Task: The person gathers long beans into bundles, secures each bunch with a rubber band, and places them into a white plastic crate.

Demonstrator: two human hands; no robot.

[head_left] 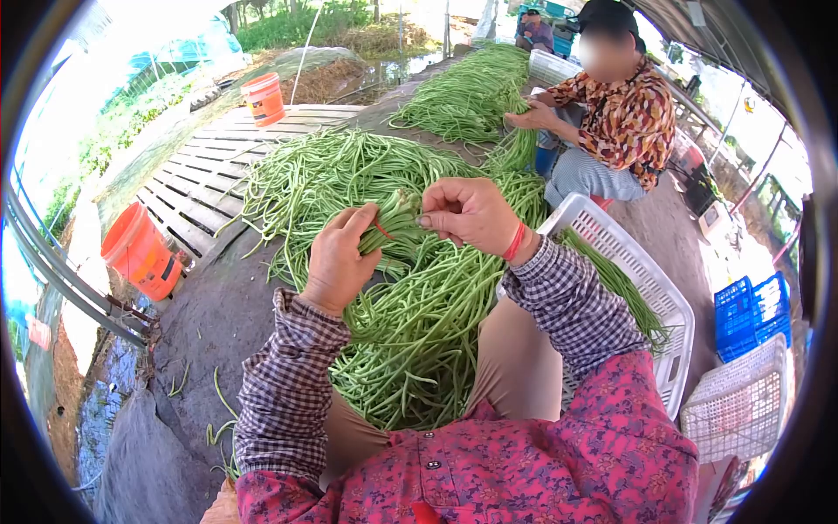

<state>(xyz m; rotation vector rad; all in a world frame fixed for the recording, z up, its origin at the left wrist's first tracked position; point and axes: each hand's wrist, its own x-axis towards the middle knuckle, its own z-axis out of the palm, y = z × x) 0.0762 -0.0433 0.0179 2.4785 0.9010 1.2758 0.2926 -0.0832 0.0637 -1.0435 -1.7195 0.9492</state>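
My left hand (336, 262) is wrapped round a bundle of long green beans (401, 215), close to its gathered ends. A thin red band (382, 230) shows across the bundle beside the fingertips. Just right of those ends, my right hand (471, 214) is closed in a pinch; whatever sits between its thumb and fingers is too small to make out. Red bands (515, 242) circle my right wrist. Below both hands a large heap of loose long beans (419, 323) spreads over the dark ground sheet and between my knees.
A white crate (683, 325) with long beans (615, 278) inside stands by my right knee. A co-worker (624, 122) sits at the far right, hands on beans. Orange buckets (140, 249) stand at left near a slatted platform (196, 170). Blue crates (751, 314) lie far right.
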